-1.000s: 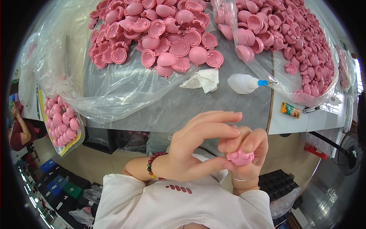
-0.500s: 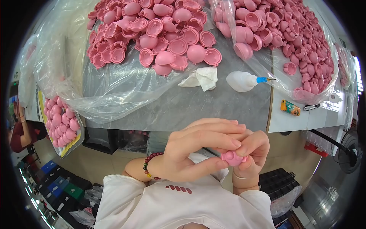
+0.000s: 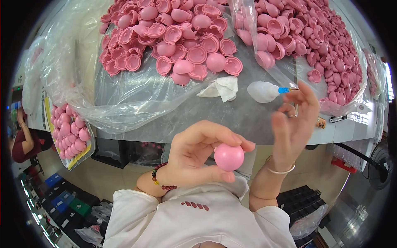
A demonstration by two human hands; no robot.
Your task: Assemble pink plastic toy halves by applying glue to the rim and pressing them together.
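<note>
Pink ball (image 3: 228,156), held near the body, short of the table's near edge (image 3: 231,138).
Left hand (image 3: 194,155): fingers and thumb closed around the ball. Right hand (image 3: 294,124): released, fingers spread, lifted over the table edge, just near the white squeeze bottle (image 3: 264,91). Beyond: bare plastic sheet (image 3: 140,99) with a crumpled white cloth (image 3: 221,87); farther, pink shell halves (image 3: 173,37) heaped left, a second heap (image 3: 314,41) far right.

clear plastic bag (image 3: 124,103) spread on table, heaped with pink shells | second clear bag (image 3: 355,103) at right | yellow-edged bag (image 3: 89,155) of pink pieces hanging at left
</note>
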